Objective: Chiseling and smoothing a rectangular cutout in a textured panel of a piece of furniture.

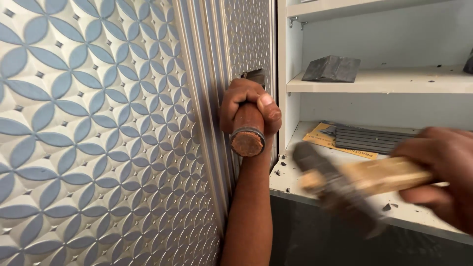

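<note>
The left hand [249,106], fingers wrapped tight, holds a chisel [248,129] by its reddish wooden handle, blade set against the ribbed trim strip [207,98] of the petal-patterned wall panel [88,133]. The right hand [443,172] closes around a motion-blurred hammer [345,180] just beside the handle's butt. Square blows on the butt likely keep the blade from skating. A yellow printed booklet [320,138] lies flat on the white lower shelf [295,177], under a dark ribbed strip [369,140]; a grey block [331,69] rests above.

Head camera faces the patterned wall panel [98,133] closely.
</note>
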